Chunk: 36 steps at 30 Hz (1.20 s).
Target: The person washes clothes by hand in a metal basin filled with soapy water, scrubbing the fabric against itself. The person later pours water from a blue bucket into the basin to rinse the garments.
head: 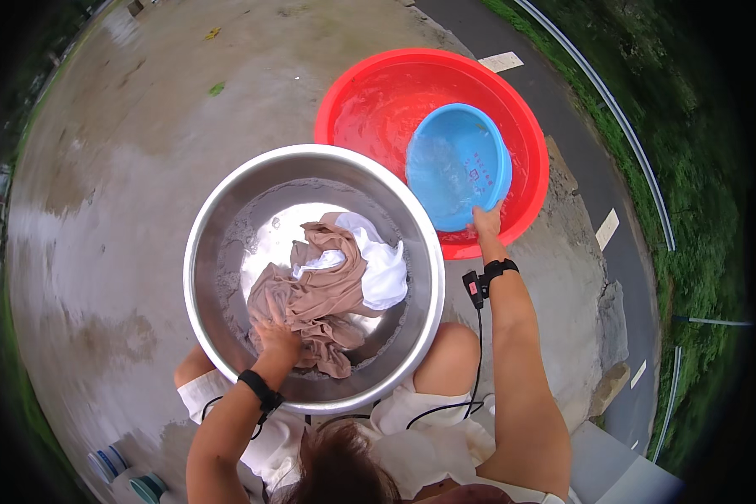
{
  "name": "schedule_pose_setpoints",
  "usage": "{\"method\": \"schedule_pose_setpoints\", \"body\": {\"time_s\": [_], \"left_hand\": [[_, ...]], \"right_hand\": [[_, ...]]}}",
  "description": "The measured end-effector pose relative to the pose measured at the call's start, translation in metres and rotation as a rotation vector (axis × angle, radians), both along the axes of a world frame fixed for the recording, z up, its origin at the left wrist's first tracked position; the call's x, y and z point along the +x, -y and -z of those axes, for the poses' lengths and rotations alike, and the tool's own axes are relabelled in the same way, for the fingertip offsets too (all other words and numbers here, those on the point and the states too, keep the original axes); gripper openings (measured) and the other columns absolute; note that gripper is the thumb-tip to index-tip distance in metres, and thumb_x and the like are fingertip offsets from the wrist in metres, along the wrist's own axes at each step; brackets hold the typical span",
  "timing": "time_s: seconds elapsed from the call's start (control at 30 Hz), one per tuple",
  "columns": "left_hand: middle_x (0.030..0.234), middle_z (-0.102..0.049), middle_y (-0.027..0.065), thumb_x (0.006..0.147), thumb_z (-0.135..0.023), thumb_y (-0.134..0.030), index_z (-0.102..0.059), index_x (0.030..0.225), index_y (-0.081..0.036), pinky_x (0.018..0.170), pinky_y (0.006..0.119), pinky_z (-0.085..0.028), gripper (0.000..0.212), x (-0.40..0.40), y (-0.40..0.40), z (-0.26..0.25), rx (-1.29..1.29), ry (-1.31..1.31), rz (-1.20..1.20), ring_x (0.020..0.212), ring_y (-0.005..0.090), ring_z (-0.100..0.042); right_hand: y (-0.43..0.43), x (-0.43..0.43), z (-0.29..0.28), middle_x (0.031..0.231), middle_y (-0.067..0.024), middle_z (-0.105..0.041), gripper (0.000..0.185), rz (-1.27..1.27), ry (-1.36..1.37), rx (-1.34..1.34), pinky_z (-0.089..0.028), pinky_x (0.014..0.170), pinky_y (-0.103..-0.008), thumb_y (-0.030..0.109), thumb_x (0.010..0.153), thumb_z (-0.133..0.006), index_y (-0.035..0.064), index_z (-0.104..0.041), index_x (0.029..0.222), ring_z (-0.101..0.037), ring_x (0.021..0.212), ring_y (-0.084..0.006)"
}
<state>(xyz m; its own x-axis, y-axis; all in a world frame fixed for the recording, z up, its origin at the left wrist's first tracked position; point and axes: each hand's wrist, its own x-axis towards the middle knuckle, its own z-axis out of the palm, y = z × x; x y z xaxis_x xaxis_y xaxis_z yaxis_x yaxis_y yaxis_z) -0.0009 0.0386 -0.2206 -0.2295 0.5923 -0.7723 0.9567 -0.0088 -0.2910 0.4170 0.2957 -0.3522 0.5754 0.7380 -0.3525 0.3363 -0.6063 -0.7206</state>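
A large stainless steel basin [203, 208] stands before me with brown cloth [327, 293] and white cloth [383, 268] bunched inside. My left hand [278, 337] reaches into it and rests on the brown cloth, fingers spread. Behind and to the right is a wide red plastic tub [372, 94] with water in it. My right hand [488, 222] grips the near rim of a blue plastic basin [457, 170], which sits tilted within the red tub. Some water shows in the blue basin, and printed marks are on its inner wall.
Wet concrete [138, 208] spreads to the left. A broken concrete edge [595, 302] borders an asphalt road [630, 315] on the right, with a guardrail [624, 120] beyond. Black cables [479, 353] hang from my wrist straps. A green container [148, 488] stands at the lower left.
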Motion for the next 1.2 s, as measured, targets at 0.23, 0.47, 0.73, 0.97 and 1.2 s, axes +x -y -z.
{"method": "schedule_pose_setpoints", "body": {"time_s": [0.23, 0.47, 0.73, 0.97, 1.2], "left_hand": [[0.155, 0.017, 0.029, 0.09, -0.05, -0.044, -0.02, 0.154, -0.021, 0.108, 0.065, -0.021, 0.074, 0.006, -0.002, -0.012, 0.039, -0.022, 0.025, 0.135, 0.0628, -0.014], [0.155, 0.018, 0.0282, 0.081, -0.061, -0.059, -0.016, 0.155, -0.022, 0.106, 0.067, -0.022, 0.095, 0.0, 0.003, 0.007, 0.03, -0.058, 0.023, 0.134, 0.0649, -0.012], [0.154, 0.014, 0.0301, 0.064, -0.076, -0.066, -0.01, 0.154, -0.012, 0.108, 0.058, -0.031, 0.124, -0.014, 0.002, -0.014, 0.08, 0.148, -0.02, 0.134, 0.0616, -0.02], [0.149, -0.026, 0.0282, 0.068, -0.078, -0.047, -0.037, 0.142, -0.001, 0.104, 0.045, -0.04, 0.096, -0.063, 0.001, -0.002, 0.342, 0.638, -0.082, 0.129, 0.0507, -0.037], [0.133, -0.048, 0.0273, 0.087, -0.065, -0.033, -0.041, 0.134, 0.01, 0.103, 0.039, -0.04, 0.068, 0.013, 0.006, -0.08, 0.932, 1.088, -0.271, 0.125, 0.037, -0.049]], "right_hand": [[0.028, 0.028, -0.02, 0.094, -0.0106, -0.055, 0.032, 0.175, -0.823, -0.152, -0.049, 0.043, -0.0208, 0.007, 0.074, -0.061, 0.0013, -0.052, 0.104, -0.057, 0.064, -0.017], [0.11, 0.058, -0.08, 0.098, -0.0124, -0.057, 0.04, 0.192, -0.95, -0.117, -0.044, 0.038, -0.0129, 0.006, 0.075, -0.06, -0.0025, -0.05, 0.112, -0.063, 0.066, -0.0211], [0.206, 0.102, -0.127, 0.116, -0.0208, -0.056, 0.05, 0.313, -1.065, -0.028, -0.05, 0.038, -0.0137, 0.005, 0.076, -0.057, -0.0066, -0.044, 0.123, -0.067, 0.081, -0.0432], [0.265, 0.15, -0.195, 0.113, -0.0211, -0.057, 0.05, 0.286, -0.973, 0.138, -0.051, 0.038, -0.0151, 0.002, 0.076, -0.057, -0.0102, -0.042, 0.122, -0.067, 0.082, -0.0434], [0.286, 0.158, -0.262, 0.099, -0.0135, -0.061, 0.04, 0.316, -0.86, 0.303, -0.048, 0.039, -0.0149, -0.001, 0.076, -0.058, -0.0073, -0.047, 0.114, -0.066, 0.07, -0.0239]]}}
